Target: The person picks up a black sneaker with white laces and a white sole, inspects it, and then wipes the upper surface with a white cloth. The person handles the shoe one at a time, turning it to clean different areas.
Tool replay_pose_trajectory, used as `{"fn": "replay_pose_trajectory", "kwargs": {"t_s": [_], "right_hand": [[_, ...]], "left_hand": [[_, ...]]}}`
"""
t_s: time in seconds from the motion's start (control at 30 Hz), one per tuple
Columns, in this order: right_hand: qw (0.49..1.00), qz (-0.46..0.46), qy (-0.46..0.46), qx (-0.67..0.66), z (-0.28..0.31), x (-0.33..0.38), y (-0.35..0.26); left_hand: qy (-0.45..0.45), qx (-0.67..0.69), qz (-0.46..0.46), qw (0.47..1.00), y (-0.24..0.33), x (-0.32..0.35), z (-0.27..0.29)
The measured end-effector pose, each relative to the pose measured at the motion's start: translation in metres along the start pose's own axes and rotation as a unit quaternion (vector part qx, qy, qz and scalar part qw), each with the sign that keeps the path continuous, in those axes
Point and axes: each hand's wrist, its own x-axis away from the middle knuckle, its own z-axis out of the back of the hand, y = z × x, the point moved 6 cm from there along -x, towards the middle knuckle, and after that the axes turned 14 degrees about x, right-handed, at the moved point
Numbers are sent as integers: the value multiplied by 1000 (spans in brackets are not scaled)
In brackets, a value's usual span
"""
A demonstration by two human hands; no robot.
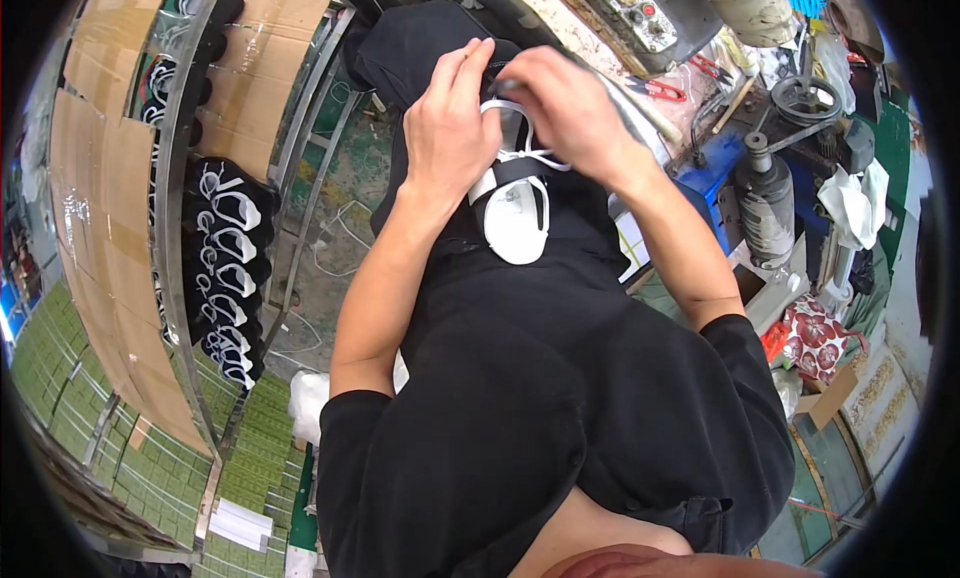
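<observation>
A white sandal (516,228) with a black band across it and thin white cords lies on my lap, its white footbed toward me. My left hand (450,123) is closed along the sandal's left side, fingers stretched away from me and thumb against the straps. Over the far right part of the sandal, my right hand (572,113) has its fingers curled in. A small dark piece (507,85) shows at its fingertips; whether it belongs to the sandal I cannot tell. The hands hide the sandal's far end.
At left, a metal rack (180,168) carries cardboard sheets (110,258) and a row of black-and-white sandals (232,268). To the right stand a cluttered bench with red-handled snips (660,90), a control box (640,13), a handwheel (806,100) and a dark cylinder (765,203).
</observation>
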Motion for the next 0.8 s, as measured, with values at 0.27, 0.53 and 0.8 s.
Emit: {"fn": "replay_pose_trajectory", "kwargs": {"t_s": [0.27, 0.53, 0.8], "right_hand": [[999, -3, 7, 43, -1, 1, 15], [998, -43, 31, 28, 5, 6, 22], [961, -248, 62, -104, 8, 19, 7]], "left_hand": [[6, 14, -9, 1000, -2, 1, 1], [57, 62, -34, 996, -9, 7, -3], [83, 16, -99, 991, -5, 11, -5]]}}
